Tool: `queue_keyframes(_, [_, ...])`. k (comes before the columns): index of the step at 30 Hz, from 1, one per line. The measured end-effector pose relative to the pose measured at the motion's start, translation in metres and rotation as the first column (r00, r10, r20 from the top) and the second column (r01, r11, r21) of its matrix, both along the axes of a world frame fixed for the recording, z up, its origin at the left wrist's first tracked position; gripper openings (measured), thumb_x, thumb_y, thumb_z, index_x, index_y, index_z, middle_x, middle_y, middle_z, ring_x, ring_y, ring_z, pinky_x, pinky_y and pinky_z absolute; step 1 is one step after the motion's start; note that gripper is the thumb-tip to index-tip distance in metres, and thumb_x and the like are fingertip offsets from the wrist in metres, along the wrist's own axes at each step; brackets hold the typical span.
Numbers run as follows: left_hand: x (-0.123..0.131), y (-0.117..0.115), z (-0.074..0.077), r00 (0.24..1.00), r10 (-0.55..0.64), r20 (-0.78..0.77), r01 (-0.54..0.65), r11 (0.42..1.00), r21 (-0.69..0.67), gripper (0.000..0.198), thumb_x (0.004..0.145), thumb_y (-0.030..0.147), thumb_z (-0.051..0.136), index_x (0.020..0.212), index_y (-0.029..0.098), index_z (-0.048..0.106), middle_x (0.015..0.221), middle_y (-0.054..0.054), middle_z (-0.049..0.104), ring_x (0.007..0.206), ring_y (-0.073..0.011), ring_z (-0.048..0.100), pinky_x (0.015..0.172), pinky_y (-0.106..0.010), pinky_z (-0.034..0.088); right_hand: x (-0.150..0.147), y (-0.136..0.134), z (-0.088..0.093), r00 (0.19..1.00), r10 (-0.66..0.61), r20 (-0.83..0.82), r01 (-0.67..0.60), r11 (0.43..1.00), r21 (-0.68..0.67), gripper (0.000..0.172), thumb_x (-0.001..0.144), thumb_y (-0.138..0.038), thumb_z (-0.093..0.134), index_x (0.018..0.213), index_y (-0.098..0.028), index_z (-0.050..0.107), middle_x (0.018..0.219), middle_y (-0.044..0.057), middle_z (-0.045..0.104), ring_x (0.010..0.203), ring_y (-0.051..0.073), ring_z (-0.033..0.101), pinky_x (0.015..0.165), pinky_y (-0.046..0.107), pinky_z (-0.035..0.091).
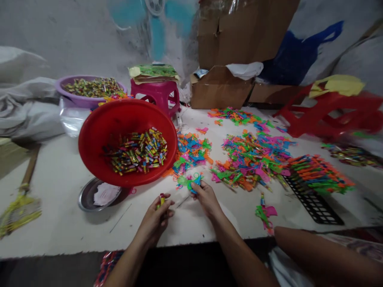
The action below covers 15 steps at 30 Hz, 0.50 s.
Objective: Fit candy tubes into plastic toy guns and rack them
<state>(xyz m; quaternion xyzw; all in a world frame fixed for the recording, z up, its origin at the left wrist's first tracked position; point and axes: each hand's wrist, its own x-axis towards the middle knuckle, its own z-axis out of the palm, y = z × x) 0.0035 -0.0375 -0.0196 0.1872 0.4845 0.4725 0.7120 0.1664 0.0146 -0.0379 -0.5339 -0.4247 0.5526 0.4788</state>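
My left hand [158, 219] is closed around a small yellow-and-red wrapped tube [162, 198], which stands up out of the fingers. My right hand [206, 198] pinches a blue plastic toy gun [196, 184] at the front edge of a loose pile of toy guns [191, 151]. A green toy gun [182, 181] lies just beside those fingertips. Left of both hands, a tilted red basin [98, 135] holds many similar wrapped tubes [140, 151]. A bigger heap of coloured toy guns [251, 159] spreads out to the right.
A metal bowl [82, 195] with a paper sits before the basin. To the right are a black grid tray [320, 211], filled toy guns [266, 213] and another person's bare limb [326, 255]. A purple basin [70, 99], pink stool [155, 91] and cardboard box [218, 91] stand behind.
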Motion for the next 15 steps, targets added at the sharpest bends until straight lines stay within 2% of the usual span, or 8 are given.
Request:
queue_keyframes(3, [0.005,0.005,0.014,0.996,0.039,-0.076,-0.032,0.996,0.085,0.033,0.063,0.034,0.069,0.085,0.016,0.052,0.055,0.006,0.053,0.037,-0.0017,0.043,0.031,-0.011,0.02,-0.018,-0.025,0.016,0.981,0.171,-0.094,-0.168,0.985,0.039,0.027,0.071,-0.043,0.059,0.074,-0.016,0.055,0.059,-0.002,0.052,0.048,0.009,0.045,0.046,0.021,0.038])
queue_keyframes(5, [0.003,0.009,0.018,0.997,0.043,-0.066,-0.036,0.995,0.097,0.028,0.064,0.035,0.067,0.075,0.015,0.05,0.041,0.01,0.042,0.03,-0.0002,0.032,0.03,-0.011,0.016,-0.019,-0.033,0.026,0.92,0.391,-0.021,-0.387,0.916,0.109,0.026,0.074,-0.042,0.056,0.077,-0.016,0.059,0.062,-0.001,0.055,0.053,0.01,0.049,0.052,0.023,0.041])
queue_keyframes(7, [-0.002,0.011,0.018,1.0,-0.003,0.008,0.002,0.999,0.038,0.028,0.064,0.035,0.066,0.067,0.015,0.047,0.036,0.011,0.035,0.027,0.0005,0.023,0.029,-0.012,0.012,-0.013,-0.032,0.034,0.858,0.503,0.1,-0.513,0.832,0.212,0.029,0.074,-0.041,0.057,0.092,-0.018,0.061,0.079,0.003,0.06,0.069,0.014,0.055,0.062,0.026,0.045])
queue_keyframes(10, [-0.007,0.01,0.013,0.985,-0.134,0.106,0.143,0.986,-0.082,0.028,0.062,0.033,0.066,0.059,0.015,0.044,0.034,0.011,0.034,0.026,0.0011,0.02,0.029,-0.012,0.01,-0.002,-0.021,0.038,0.848,0.398,0.35,-0.518,0.763,0.387,0.047,0.069,-0.037,0.065,0.112,-0.023,0.054,0.117,0.009,0.051,0.104,0.021,0.047,0.083,0.033,0.041])
queue_keyframes(12, [-0.005,0.007,0.012,0.973,-0.196,0.119,0.209,0.972,-0.109,0.028,0.06,0.032,0.067,0.06,0.015,0.044,0.036,0.01,0.037,0.027,0.0008,0.022,0.029,-0.013,0.009,0.0,-0.014,0.037,0.81,0.366,0.458,-0.568,0.686,0.455,0.036,0.069,-0.035,0.065,0.103,-0.024,0.061,0.115,0.008,0.053,0.107,0.021,0.045,0.088,0.035,0.037])
queue_keyframes(13, [-0.003,0.006,0.013,0.976,-0.195,0.1,0.205,0.974,-0.094,0.027,0.06,0.032,0.066,0.063,0.015,0.046,0.038,0.009,0.039,0.027,0.0006,0.024,0.03,-0.013,0.009,-0.001,-0.012,0.036,0.81,0.356,0.466,-0.567,0.678,0.468,0.024,0.07,-0.035,0.064,0.092,-0.023,0.066,0.104,0.007,0.059,0.1,0.02,0.049,0.086,0.035,0.038])
queue_keyframes(14, [0.0,0.004,0.015,0.982,-0.176,0.063,0.18,0.981,-0.066,0.026,0.061,0.033,0.065,0.068,0.015,0.048,0.041,0.009,0.043,0.028,0.0004,0.026,0.03,-0.013,0.009,-0.002,-0.011,0.035,0.841,0.318,0.438,-0.515,0.718,0.468,0.016,0.072,-0.035,0.062,0.079,-0.022,0.068,0.088,0.005,0.063,0.088,0.019,0.053,0.081,0.033,0.041])
queue_keyframes(15, [0.002,0.003,0.017,0.988,-0.153,0.015,0.154,0.988,-0.034,0.027,0.063,0.035,0.064,0.076,0.015,0.05,0.046,0.008,0.048,0.029,0.0,0.028,0.03,-0.013,0.01,-0.003,-0.01,0.034,0.889,0.245,0.386,-0.413,0.795,0.446,0.018,0.073,-0.037,0.06,0.069,-0.02,0.066,0.073,0.003,0.062,0.076,0.017,0.055,0.073,0.03,0.043])
